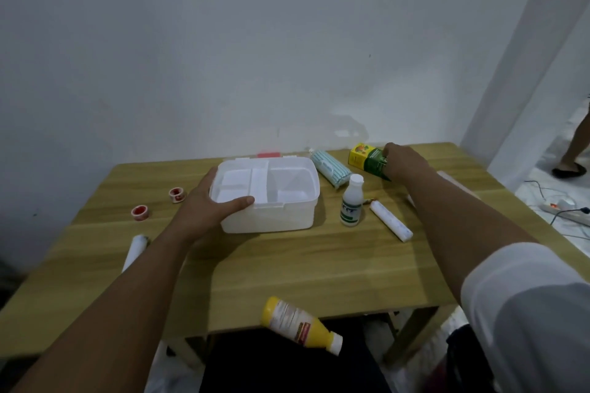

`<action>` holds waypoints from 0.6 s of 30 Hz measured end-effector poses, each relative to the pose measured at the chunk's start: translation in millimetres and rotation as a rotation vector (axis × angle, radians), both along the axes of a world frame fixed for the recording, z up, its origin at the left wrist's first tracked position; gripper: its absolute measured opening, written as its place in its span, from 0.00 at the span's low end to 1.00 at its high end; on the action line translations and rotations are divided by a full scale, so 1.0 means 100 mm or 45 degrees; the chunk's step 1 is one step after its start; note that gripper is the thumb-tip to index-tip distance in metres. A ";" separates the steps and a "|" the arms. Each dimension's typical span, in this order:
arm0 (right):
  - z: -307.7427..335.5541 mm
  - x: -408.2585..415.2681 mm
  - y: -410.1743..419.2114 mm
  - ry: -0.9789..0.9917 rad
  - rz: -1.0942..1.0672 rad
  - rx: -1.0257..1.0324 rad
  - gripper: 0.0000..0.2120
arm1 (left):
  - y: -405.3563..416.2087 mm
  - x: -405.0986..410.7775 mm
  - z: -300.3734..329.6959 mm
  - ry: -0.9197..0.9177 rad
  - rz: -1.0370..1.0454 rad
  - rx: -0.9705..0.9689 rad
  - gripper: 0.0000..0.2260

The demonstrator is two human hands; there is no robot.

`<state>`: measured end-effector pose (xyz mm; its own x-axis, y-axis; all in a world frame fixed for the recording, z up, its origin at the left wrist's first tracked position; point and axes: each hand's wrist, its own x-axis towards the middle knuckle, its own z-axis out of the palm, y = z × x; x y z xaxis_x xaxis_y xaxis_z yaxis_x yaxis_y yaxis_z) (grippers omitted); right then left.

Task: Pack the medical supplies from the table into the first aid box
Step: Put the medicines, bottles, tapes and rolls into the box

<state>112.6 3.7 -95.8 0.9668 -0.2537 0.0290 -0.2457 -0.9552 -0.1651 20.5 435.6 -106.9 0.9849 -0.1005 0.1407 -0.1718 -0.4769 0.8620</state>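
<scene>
The white first aid box [287, 214] stands open in the middle of the wooden table [287, 265], with a divided tray inside. My left hand [207, 204] grips its near left corner, thumb over the rim. My right hand [402, 161] is closed on a yellow and green carton [367, 156] at the back right. Beside the box lie a teal striped bandage roll [330, 169], an upright white bottle [352, 201] and a white roll [391, 223].
Two red tape rolls [140, 212] [176, 195] sit left of the box, and a white roll [135, 250] lies at the left edge. A yellow bottle [297, 324] lies over the near edge. The clear lid [348, 131] leans on the wall. A person's leg [574, 150] and cables show at right.
</scene>
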 end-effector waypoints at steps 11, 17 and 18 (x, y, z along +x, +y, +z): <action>-0.04 -0.10 -0.03 -0.054 0.036 0.032 0.23 | -0.02 -0.03 0.02 0.023 0.000 -0.001 0.42; 0.09 -0.10 0.02 -0.088 0.030 0.090 0.23 | -0.02 -0.01 0.00 0.020 0.022 0.002 0.34; 0.17 -0.10 0.05 -0.116 0.047 0.109 0.23 | -0.02 -0.02 0.01 0.019 0.022 -0.004 0.34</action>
<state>102.3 8.6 -79.1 0.9700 -0.2231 0.0970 -0.1907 -0.9448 -0.2664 18.9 433.1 -106.4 0.9884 -0.0834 0.1266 -0.1511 -0.4769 0.8659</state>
